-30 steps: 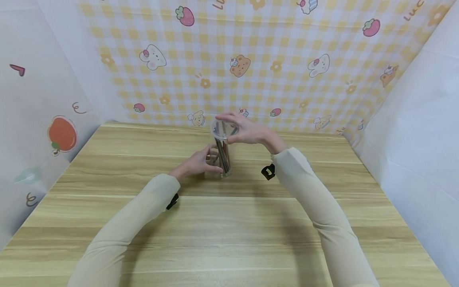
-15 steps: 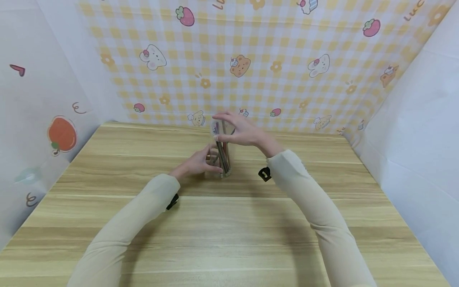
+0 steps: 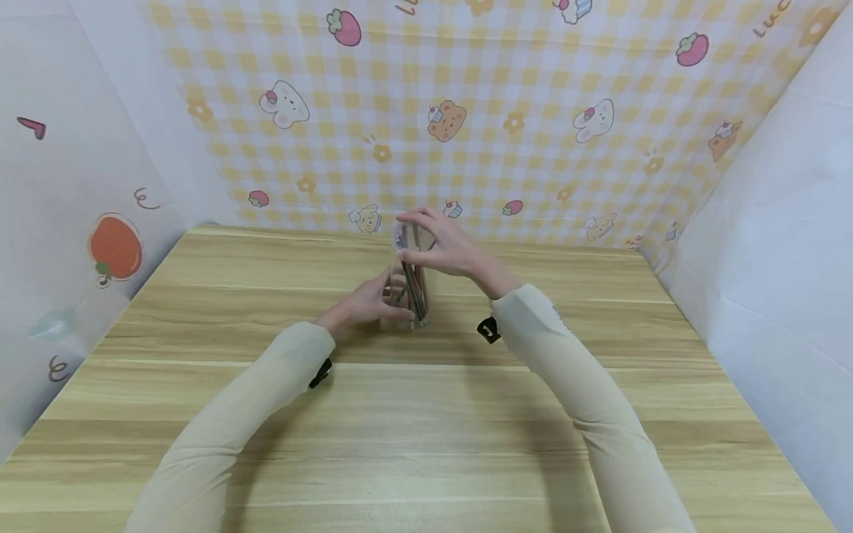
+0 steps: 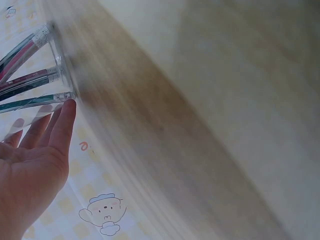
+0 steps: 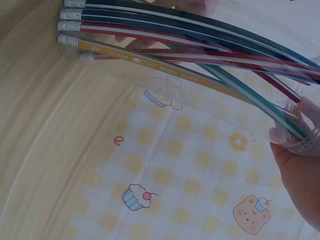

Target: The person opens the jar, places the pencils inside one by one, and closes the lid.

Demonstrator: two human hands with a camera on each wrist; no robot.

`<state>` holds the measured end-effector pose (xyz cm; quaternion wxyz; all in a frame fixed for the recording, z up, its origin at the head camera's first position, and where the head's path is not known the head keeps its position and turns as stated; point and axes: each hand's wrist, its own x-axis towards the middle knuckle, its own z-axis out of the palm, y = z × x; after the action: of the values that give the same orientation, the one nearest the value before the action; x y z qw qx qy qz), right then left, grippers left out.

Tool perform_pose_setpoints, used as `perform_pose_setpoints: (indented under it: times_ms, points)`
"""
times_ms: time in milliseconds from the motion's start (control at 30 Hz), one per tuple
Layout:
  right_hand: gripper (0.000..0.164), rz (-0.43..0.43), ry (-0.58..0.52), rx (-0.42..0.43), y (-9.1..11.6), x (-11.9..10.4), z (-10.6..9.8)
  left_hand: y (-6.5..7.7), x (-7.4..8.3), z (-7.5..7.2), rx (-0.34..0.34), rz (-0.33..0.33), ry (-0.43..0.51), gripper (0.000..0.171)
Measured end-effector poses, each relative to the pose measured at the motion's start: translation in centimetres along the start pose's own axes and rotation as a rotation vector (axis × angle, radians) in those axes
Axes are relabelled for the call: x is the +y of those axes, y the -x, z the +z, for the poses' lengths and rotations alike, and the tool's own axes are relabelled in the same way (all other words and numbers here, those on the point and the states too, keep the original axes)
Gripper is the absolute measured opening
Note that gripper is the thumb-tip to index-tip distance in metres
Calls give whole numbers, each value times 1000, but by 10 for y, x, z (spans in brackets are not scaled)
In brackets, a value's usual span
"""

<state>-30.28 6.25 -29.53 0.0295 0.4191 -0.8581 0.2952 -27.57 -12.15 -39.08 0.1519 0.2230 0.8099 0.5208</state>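
A tall clear plastic jar [image 3: 421,321] stands upright on the table, holding several striped pencils [image 5: 150,62] with white eraser ends. Low on the jar's left side, my left hand [image 3: 366,302] grips it with thumb in front and fingers behind. In the left wrist view, the fingers of that hand lie along the clear wall by the eraser ends. At the top, my right hand [image 3: 448,244] grips the clear round lid [image 5: 306,145], thumb on the near side and fingers on the far side. Whether the lid is loose from the jar I cannot tell.
The wood-grain table [image 3: 426,437] spreads out in front of the jar. Close behind it hangs a yellow checked cloth [image 3: 513,163] with cartoon prints. White cloth walls [image 3: 786,222] close off both sides. Dark wrist bands [image 3: 489,329] show at the sleeves.
My right hand has turned around the lid, its thumb shifting left and its wrist coming slightly lower and nearer. The left hand and the jar stay in place.
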Motion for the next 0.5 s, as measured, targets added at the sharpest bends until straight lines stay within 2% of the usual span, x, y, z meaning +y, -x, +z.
perform_pose_setpoints:
  times_ms: [200, 333, 500]
  points:
    - [56, 21, 1, 60, 1, -2, 5, -7, -15, 2, 25, 4, -51, 79]
    - [58, 75, 27, 112, 1, -6, 10, -8, -17, 3, 34, 0, -56, 79]
    - [57, 129, 90, 218, 3, -14, 19, -8, -17, 3, 30, -10, -52, 81]
